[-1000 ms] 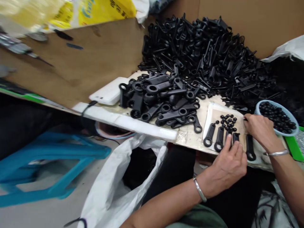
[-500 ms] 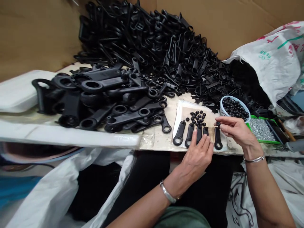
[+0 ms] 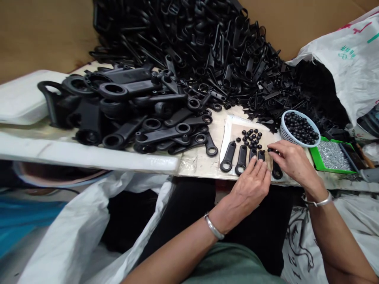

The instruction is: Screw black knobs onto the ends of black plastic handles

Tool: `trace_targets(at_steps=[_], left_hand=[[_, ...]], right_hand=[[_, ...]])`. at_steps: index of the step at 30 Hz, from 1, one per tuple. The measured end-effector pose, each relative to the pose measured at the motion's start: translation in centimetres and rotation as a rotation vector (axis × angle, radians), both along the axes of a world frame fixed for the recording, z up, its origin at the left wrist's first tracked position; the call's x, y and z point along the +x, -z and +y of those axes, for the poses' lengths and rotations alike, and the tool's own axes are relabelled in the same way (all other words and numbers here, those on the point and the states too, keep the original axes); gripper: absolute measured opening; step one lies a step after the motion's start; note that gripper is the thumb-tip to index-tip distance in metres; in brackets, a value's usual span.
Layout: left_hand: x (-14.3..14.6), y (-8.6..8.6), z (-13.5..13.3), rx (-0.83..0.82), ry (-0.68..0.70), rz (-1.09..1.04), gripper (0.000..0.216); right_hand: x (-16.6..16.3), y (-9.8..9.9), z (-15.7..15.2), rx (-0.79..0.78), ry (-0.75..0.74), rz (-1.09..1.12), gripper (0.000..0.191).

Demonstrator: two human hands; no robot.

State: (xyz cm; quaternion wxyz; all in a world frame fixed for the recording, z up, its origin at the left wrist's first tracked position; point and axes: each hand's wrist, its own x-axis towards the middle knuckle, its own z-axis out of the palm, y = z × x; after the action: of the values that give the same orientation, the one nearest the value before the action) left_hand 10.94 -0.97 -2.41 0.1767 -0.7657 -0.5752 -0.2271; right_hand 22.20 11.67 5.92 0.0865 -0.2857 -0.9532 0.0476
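Observation:
My left hand (image 3: 251, 183) lies with outstretched fingers over the lower parts of two black plastic crank arms, the nearer one (image 3: 252, 153) partly covered. Two more black arms, the outer one (image 3: 228, 157) and the one beside it (image 3: 241, 159), lie left of it in the same row, ring ends toward me. My right hand (image 3: 291, 162) is closed in a pinch on a small black knob (image 3: 270, 150), mostly hidden by the fingers. Under that hand another crank arm (image 3: 277, 172) shows only its ring end. Several loose black knobs (image 3: 251, 137) sit just beyond the row.
A light blue basket (image 3: 284, 132) of black knobs stands at the right, beside a green tray (image 3: 317, 159) of small metal pieces. Large crank arms (image 3: 166, 136) are heaped at the left, with a tall pile of black parts (image 3: 177, 35) behind. White foam (image 3: 89, 154) lines the front edge.
My right hand has moved slightly left and down relative to the row, bringing the pinched knob beside the upper ends of the arms. The camera view has shifted a little.

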Motion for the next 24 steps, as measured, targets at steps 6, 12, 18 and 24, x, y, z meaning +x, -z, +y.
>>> trace_targets(at_steps=[6, 12, 18, 24], left_hand=[[-0.1, -0.5, -0.4, -0.067, 0.002, 0.036, 0.039], [-0.4, -0.6, -0.4, -0.061, 0.011, 0.052, 0.04], [-0.3, -0.4, -0.3, -0.033, 0.004, 0.018, 0.039], [-0.1, 0.3, -0.2, -0.041, -0.005, -0.021, 0.039]], right_hand=[[-1.1, 0.4, -0.3, 0.077, -0.014, -0.141, 0.017], [-1.9, 0.0, -1.1, 0.187, -0.038, -0.284, 0.017], [-2.0, 0.1, -1.2, 0.166, -0.022, -0.251, 0.018], [-1.7, -0.5, -0.3, 0.092, -0.034, -0.277, 0.013]])
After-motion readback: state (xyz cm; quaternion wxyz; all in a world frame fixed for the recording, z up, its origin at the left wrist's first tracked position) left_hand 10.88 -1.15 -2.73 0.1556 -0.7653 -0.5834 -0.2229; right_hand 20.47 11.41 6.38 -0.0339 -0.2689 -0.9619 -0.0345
